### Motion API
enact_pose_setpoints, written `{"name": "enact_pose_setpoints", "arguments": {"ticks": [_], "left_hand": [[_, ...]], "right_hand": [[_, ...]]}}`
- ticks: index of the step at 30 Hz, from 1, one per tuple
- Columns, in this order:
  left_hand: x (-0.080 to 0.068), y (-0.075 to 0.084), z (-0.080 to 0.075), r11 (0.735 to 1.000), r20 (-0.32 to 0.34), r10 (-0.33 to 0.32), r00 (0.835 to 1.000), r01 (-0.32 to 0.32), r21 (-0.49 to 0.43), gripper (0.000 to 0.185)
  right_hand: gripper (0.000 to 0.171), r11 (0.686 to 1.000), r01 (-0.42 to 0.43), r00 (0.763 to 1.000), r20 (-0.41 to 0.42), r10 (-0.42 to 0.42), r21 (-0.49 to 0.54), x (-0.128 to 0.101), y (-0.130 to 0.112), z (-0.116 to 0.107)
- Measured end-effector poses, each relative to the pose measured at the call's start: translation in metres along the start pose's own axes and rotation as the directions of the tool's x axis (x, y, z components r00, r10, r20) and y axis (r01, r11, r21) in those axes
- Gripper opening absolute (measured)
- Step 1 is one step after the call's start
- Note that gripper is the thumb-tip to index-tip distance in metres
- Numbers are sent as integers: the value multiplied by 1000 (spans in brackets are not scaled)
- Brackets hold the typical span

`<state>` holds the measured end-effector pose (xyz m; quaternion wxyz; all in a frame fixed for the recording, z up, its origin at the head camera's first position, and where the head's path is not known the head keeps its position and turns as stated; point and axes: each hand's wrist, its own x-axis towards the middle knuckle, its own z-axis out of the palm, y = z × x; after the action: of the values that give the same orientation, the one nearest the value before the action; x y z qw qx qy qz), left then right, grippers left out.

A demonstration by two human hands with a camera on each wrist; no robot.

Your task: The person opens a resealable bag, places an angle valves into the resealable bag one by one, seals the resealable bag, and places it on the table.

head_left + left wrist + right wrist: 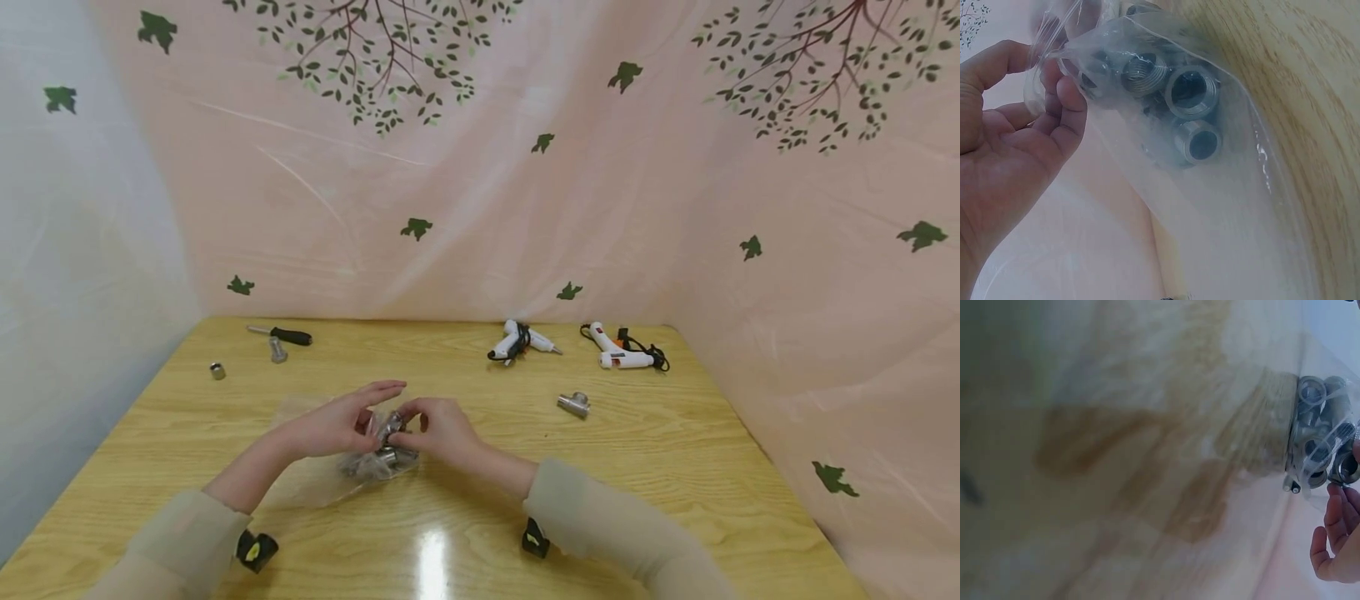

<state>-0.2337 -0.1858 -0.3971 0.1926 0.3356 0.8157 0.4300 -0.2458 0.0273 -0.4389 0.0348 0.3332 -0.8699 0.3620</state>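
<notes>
Head: a bag of metal fittings is laid on the table, left of centre. The bag is pinched by the left hand, index finger extended; a fitting is pinched by the right hand. A tee is seen well to the right.

Left wrist: the bag is gripped by curled fingers, fittings enclosed.

Right wrist: a fitting is held at the fingertips; whether through the bag cannot be told.
</notes>
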Motion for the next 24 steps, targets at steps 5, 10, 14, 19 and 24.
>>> {"name": "enact_pose_setpoints", "arguments": {"ticks": [5, 10, 14, 19, 24], "left_hand": [[0, 0, 0, 1000, -9, -19, 1000, 19, 5, 78], [-1, 2, -1, 999, -14, -38, 999, 38, 7, 79], [0, 2, -1, 999, -14, -42, 999, 42, 4, 81], [1, 1, 0, 999, -9, -39, 999, 39, -7, 81], [2, 1, 0, 999, -7, -33, 999, 33, -7, 80]], "right_hand": [[43, 1000, 21, 999, 27, -20, -22, -2, 4, -2], [48, 999, 40, 998, 49, -40, 5, -7, 6, -12], [51, 999, 47, 998, 51, -48, 15, -11, 7, -24], [51, 993, 119, 992, 31, -119, 1, -18, 11, -45], [52, 989, 147, 989, 37, -146, -28, -25, 19, -69]]}}
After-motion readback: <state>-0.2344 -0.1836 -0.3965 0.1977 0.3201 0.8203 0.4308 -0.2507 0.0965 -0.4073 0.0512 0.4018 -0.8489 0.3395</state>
